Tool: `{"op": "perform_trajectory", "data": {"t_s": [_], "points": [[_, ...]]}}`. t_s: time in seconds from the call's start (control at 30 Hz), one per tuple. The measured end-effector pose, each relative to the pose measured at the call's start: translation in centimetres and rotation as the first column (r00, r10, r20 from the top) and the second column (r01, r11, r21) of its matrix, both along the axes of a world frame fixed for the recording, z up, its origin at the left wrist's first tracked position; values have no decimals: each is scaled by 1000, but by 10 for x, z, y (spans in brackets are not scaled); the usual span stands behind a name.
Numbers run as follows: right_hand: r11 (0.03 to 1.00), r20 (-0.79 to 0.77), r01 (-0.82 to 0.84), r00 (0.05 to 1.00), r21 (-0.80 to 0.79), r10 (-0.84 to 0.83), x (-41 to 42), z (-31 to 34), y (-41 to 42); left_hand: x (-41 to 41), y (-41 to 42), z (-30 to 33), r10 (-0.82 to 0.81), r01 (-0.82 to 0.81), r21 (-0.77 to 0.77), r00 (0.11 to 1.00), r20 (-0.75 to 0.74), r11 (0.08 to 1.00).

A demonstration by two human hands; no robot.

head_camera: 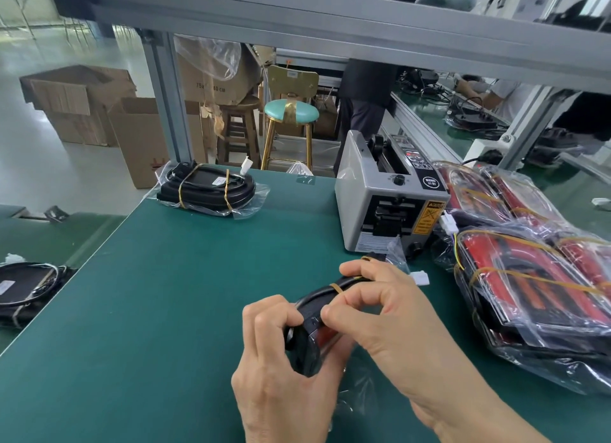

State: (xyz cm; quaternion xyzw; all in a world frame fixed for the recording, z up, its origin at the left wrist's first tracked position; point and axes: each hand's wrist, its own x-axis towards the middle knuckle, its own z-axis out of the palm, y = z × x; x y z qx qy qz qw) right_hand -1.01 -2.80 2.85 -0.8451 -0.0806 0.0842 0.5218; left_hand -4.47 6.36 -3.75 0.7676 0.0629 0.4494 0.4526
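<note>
A black and red lamp part (309, 323) in a clear plastic bag, bound with a yellow rubber band, is held above the green table (165, 294). My left hand (281, 370) grips its near end from below and the left. My right hand (380, 317) curls over its top, with thumb and fingers pinching at the bag and band. A white connector (420, 279) on its wire sticks out beyond my right hand.
A grey tape dispenser machine (386, 194) stands behind my hands. Several bagged red lamp parts (535, 277) are piled at the right. One bagged black part (206, 189) lies at the table's far left corner, another (26, 287) on the lower bench at left. Stools and cardboard boxes stand beyond.
</note>
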Motion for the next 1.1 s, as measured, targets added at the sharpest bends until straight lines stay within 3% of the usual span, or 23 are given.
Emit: {"op": "perform_trajectory", "data": {"t_s": [0.17, 0.37, 0.6, 0.87, 1.1], "points": [[994, -69, -19, 997, 109, 26, 1, 5, 0, 1, 1, 0, 7, -7, 9, 1000, -8, 1000], [997, -34, -54, 998, 57, 56, 2, 5, 0, 1, 2, -2, 7, -7, -27, 1000, -27, 1000], [988, -80, -86, 992, 125, 96, 4, 6, -2, 2, 0, -2, 11, -12, -37, 1000, -15, 999], [990, -48, -115, 992, 83, 120, 4, 6, -2, 2, -1, -1, 36, -37, -45, 999, -17, 998], [997, 31, -79, 996, -18, 80, 4, 0, -2, 2, 1, 1, 12, -14, 55, 999, 38, 998]]}}
